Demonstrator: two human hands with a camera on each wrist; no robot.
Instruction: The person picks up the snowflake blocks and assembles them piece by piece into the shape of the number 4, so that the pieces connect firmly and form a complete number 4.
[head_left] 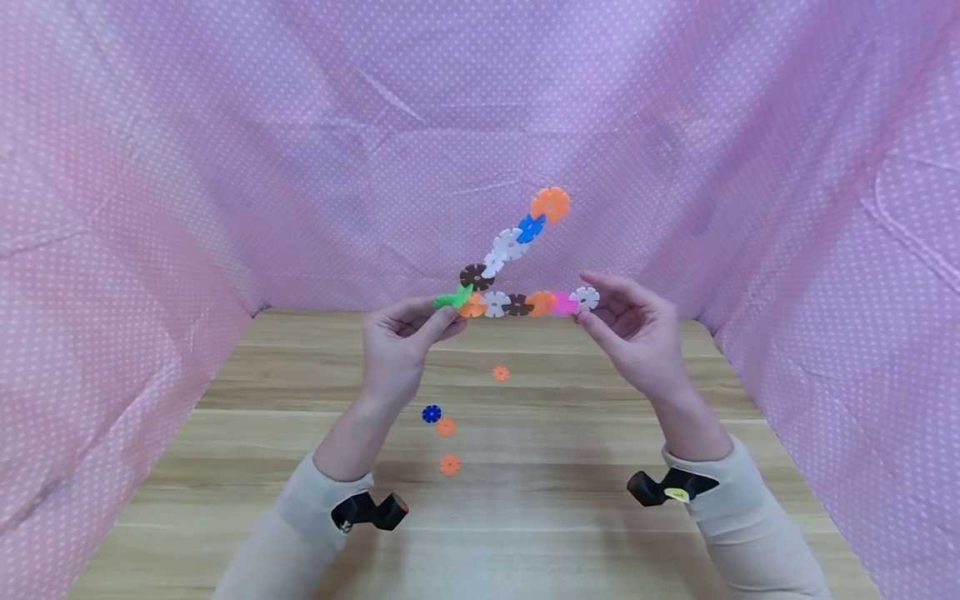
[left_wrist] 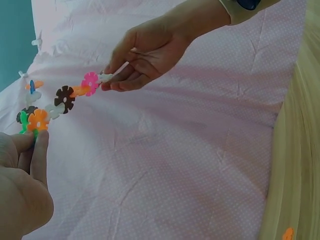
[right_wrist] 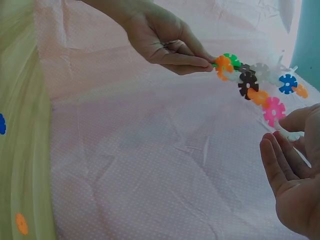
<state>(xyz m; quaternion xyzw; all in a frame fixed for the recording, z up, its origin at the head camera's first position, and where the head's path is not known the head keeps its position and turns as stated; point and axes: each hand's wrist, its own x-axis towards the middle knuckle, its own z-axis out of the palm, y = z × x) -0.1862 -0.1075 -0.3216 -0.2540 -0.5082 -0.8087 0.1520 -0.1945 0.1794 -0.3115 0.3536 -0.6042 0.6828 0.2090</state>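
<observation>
A V-shaped chain of notched plastic snowflake discs (head_left: 517,305) is held up above the table between both hands. My left hand (head_left: 399,350) pinches the green disc (head_left: 452,299) at the bend, thumb in front. One branch slants up and away through brown, white and blue to an orange disc (head_left: 551,203). Along the other branch, orange, white, brown and orange discs run level to a pink disc (right_wrist: 273,111) and a white end disc (head_left: 585,299). My right hand (head_left: 643,337) holds that white end between thumb and fingers, partly hiding it in the right wrist view.
Loose on the wooden table (head_left: 570,517) lie a dark blue disc (head_left: 431,413) and orange discs, one (head_left: 500,373) farther back and two nearer. Pink dotted cloth (head_left: 480,100) encloses the back and sides. Each wrist wears a black camera mount (head_left: 367,510).
</observation>
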